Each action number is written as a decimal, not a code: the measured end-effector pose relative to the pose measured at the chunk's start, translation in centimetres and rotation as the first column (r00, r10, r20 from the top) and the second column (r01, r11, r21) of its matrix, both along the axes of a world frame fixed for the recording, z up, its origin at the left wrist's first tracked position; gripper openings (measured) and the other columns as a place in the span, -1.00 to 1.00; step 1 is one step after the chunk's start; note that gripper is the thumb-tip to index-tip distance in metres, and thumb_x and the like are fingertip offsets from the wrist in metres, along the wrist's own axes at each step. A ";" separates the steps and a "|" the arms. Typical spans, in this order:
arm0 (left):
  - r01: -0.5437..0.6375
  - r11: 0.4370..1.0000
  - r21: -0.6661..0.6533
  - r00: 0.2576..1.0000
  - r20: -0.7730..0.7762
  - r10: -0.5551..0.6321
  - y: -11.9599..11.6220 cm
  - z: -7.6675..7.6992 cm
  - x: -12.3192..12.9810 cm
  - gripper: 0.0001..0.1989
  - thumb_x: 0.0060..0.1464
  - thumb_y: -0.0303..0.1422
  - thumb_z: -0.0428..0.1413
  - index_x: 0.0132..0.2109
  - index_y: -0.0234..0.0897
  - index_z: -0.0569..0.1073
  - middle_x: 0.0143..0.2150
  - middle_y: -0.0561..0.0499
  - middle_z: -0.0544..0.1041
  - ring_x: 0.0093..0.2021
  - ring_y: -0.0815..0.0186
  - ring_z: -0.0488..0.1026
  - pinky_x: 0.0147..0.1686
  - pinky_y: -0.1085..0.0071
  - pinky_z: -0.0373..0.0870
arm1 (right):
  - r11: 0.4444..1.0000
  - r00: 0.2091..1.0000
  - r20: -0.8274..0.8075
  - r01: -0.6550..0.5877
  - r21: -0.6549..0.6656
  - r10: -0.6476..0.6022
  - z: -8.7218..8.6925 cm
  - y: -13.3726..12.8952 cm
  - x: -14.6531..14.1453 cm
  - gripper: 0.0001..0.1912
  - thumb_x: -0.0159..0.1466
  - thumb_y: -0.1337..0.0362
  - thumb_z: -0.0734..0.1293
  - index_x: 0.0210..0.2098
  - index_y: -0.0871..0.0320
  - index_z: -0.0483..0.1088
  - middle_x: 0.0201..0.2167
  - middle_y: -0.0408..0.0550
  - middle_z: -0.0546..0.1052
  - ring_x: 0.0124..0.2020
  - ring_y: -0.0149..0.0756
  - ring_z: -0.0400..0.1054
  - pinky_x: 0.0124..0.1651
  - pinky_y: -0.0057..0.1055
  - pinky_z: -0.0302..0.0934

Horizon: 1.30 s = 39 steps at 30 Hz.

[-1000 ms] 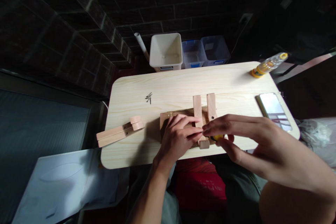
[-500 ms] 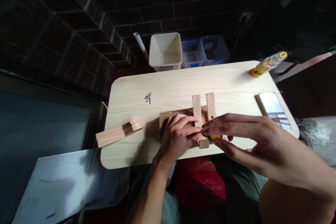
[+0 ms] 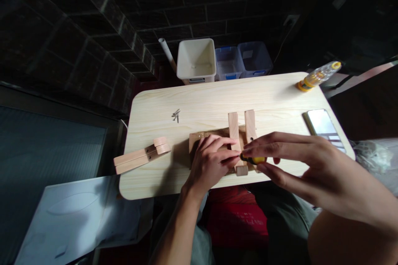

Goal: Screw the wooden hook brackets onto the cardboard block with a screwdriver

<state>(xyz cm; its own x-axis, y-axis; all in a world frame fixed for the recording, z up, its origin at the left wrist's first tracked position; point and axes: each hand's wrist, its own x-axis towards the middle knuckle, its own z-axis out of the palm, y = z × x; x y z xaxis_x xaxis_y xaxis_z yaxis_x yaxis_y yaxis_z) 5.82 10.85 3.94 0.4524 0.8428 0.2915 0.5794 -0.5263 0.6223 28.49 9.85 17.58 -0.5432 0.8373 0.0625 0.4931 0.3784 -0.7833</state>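
My left hand [image 3: 211, 161] presses over a brown block [image 3: 195, 138], its fingers reaching onto a wooden piece [image 3: 233, 122] that lies across the block. Between the thumb and fingers of my right hand [image 3: 289, 157] is a yellow and black screwdriver handle [image 3: 256, 160]; its tip end is hidden near my left fingertips. A second wooden piece [image 3: 249, 122] with a dark hole lies beside the first, partly under my right fingers. Joined wooden pieces [image 3: 137, 159] rest at the table's left, and several screws [image 3: 176, 115] lie behind them.
A clear bottle with a yellow cap [image 3: 319, 76] stands at the table's [image 3: 205, 101] back right corner. A phone [image 3: 323, 124] lies near the right edge. Beyond the far edge are a white bin [image 3: 196, 58] and two clear boxes [image 3: 228, 62].
My right hand has shifted slightly right, and more of the screwdriver handle shows beside its fingertips. My left hand has stayed in place.
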 end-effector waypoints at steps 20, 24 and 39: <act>0.008 1.000 -0.007 1.000 -0.020 -0.008 0.0 0.1 -0.1 -0.90 0.23 -0.35 0.29 -0.16 -0.04 0.71 0.04 0.08 0.69 0.01 0.18 0.49 0.02 0.17 0.32 | 1.000 1.000 0.010 0.008 0.011 -0.008 -0.2 0.1 0.2 -0.69 0.39 0.33 0.39 0.09 -0.02 0.60 0.08 -0.04 0.65 0.07 -0.20 0.58 0.09 -0.41 0.49; 0.011 1.000 -0.015 1.000 -0.020 -0.011 0.0 0.0 -0.2 -0.89 0.23 -0.35 0.28 -0.15 -0.04 0.71 0.04 0.06 0.69 0.01 0.17 0.49 0.02 0.17 0.32 | 1.000 1.000 0.013 0.010 0.019 -0.010 -0.3 0.1 0.2 -0.70 0.39 0.32 0.39 0.08 -0.01 0.61 0.06 -0.02 0.66 0.05 -0.16 0.59 0.05 -0.38 0.51; 0.009 1.000 -0.009 1.000 -0.010 -0.009 0.0 0.0 -0.1 -0.91 0.23 -0.34 0.28 -0.18 -0.05 0.71 0.04 0.09 0.69 0.00 0.18 0.49 0.02 0.18 0.32 | 0.999 0.999 -0.005 0.034 0.006 -0.034 -0.3 -0.2 0.1 -0.75 0.43 0.30 0.37 0.06 0.04 0.60 0.03 -0.06 0.66 0.06 -0.28 0.56 0.08 -0.47 0.45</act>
<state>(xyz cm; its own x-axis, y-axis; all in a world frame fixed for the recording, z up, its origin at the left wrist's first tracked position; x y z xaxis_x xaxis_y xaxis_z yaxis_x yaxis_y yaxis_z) 5.67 10.86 3.92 0.4630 0.8411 0.2797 0.5805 -0.5262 0.6214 28.54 9.66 17.24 -0.5145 0.8546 0.0704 0.5019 0.3667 -0.7834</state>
